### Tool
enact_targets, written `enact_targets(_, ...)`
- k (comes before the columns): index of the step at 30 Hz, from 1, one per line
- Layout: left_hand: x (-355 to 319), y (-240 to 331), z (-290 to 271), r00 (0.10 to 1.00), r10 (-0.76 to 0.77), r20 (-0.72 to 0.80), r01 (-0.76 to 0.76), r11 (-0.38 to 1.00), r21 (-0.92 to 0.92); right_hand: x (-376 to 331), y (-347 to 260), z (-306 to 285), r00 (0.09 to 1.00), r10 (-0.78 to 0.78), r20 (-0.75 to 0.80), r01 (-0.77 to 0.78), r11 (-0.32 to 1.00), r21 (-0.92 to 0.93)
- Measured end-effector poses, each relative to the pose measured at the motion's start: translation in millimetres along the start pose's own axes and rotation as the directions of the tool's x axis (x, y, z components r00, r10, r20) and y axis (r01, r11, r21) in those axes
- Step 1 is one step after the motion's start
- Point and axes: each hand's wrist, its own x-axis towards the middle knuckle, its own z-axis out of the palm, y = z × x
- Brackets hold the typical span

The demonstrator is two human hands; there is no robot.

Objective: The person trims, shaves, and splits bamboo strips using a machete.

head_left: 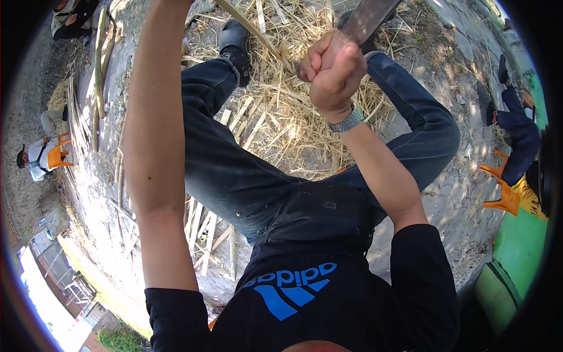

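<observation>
My right hand [335,73] is closed in a fist around the handle of a large knife [369,22]. Its broad grey blade points up and to the right, past the top edge of the picture. My left forearm [153,117] stretches up the left side, and the hand lies beyond the top edge. A thin, pale strip [249,26], like split bamboo, slants down from the top edge toward my right fist. Whether it touches the fist or the knife I cannot tell. Beneath lies a heap of pale, curly shavings [299,132] between my legs.
Flat split strips [204,234] lie by my left thigh, and long poles [98,76] rest on the ground at left. A person [40,155] sits on an orange chair [60,154] at far left. Another person [516,135] sits on an orange chair [501,196] at right, beside a green wall [519,252].
</observation>
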Motion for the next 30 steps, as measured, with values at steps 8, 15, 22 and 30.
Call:
enact_targets(8, 20, -19, -75, 0.940, -0.142, 0.312, 0.265, 0.876, -0.402, -79, 112, -72, 0.150, 0.987, -0.055, -0.979, 0.141, -0.145)
enact_targets(15, 4, -3, -9, 0.995, -0.052, -0.088, 0.048, 0.998, -0.047, 32, -33, 0, 0.548, 0.749, 0.372, -0.833, 0.527, 0.168)
enact_targets(22, 23, -20, 5, 0.998, -0.024, -0.061, 0.022, 0.999, -0.032, -109, 151, -111, 0.754, 0.657, 0.012, -0.383, 0.455, -0.803)
enact_targets(30, 84, -24, -116, 0.953, -0.126, 0.275, 0.230, 0.892, -0.389, -9, 89, -75, 0.032, 0.939, 0.341, -0.998, 0.009, 0.068)
